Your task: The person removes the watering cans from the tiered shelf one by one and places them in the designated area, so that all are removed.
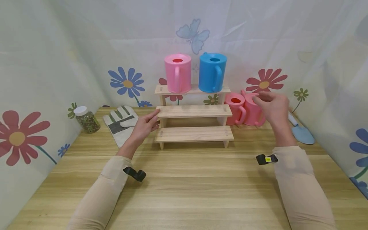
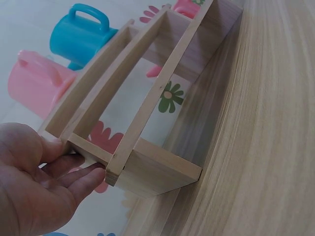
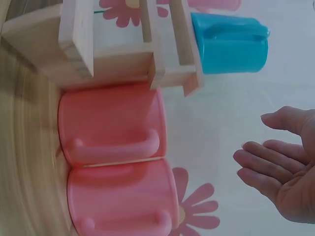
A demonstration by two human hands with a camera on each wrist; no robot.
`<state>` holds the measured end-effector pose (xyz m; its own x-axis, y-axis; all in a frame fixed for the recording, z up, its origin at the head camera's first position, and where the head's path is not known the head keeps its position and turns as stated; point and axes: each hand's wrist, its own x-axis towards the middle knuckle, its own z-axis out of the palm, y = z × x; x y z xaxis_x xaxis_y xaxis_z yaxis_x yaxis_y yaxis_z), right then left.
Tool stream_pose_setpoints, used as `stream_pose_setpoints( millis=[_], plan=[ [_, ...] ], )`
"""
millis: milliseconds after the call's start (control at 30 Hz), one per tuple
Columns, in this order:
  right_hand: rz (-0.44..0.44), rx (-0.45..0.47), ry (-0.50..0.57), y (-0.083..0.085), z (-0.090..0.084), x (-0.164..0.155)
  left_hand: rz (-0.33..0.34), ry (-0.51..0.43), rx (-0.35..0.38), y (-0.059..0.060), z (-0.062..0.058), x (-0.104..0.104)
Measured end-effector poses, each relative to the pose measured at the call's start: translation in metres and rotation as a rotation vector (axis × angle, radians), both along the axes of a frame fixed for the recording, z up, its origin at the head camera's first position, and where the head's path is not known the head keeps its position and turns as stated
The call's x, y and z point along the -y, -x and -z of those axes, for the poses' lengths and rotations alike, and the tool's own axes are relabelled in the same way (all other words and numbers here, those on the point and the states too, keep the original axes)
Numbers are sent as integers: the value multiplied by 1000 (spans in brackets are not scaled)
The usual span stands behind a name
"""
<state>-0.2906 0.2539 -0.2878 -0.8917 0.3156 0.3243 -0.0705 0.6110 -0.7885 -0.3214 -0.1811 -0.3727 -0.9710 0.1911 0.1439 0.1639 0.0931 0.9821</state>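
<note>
A three-tier wooden stand (image 1: 195,134) stands on the table. My left hand (image 1: 145,127) holds its left end at the middle tier; in the left wrist view, the thumb and fingers (image 2: 81,184) close about the board's end. On the top tier are a pink watering can (image 1: 178,75) and, to its right, a blue watering can (image 1: 211,73), handles facing me. Two more pink watering cans, one (image 1: 234,110) beside the stand and another (image 1: 253,111) against it, sit on the table. Just above and right of these, my right hand (image 1: 273,107) is held in the air, fingers loosely bent, holding nothing.
Left of the stand lies a white and grey work glove (image 1: 122,123). A clear jar (image 1: 87,121) with a white lid and green-brown contents stands at the far left. On the right lies a trowel (image 1: 302,134) with a light blue blade. Flower-printed cloth (image 1: 143,38) hangs behind.
</note>
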Motion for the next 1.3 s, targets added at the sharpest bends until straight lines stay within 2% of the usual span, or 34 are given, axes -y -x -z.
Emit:
stream_pose_setpoints(
  millis=[267, 500, 800, 1000, 1300],
  plan=[
    [-87, -40, 39, -2, 2, 20, -11, -1, 9, -2, 0, 1],
    [-150, -156, 87, 1, 7, 37, -10, -11, 7, -1, 0, 1],
    [-180, -195, 113, 4, 9, 43, 5, -8, 2, 0, -2, -1],
    [-171, -144, 111, 6, -3, 50, 5, -14, 11, 1, -2, -3],
    [-203, -146, 164, 29, -32, 75, -1, 0, 9, 1, 1, 1]
  ],
)
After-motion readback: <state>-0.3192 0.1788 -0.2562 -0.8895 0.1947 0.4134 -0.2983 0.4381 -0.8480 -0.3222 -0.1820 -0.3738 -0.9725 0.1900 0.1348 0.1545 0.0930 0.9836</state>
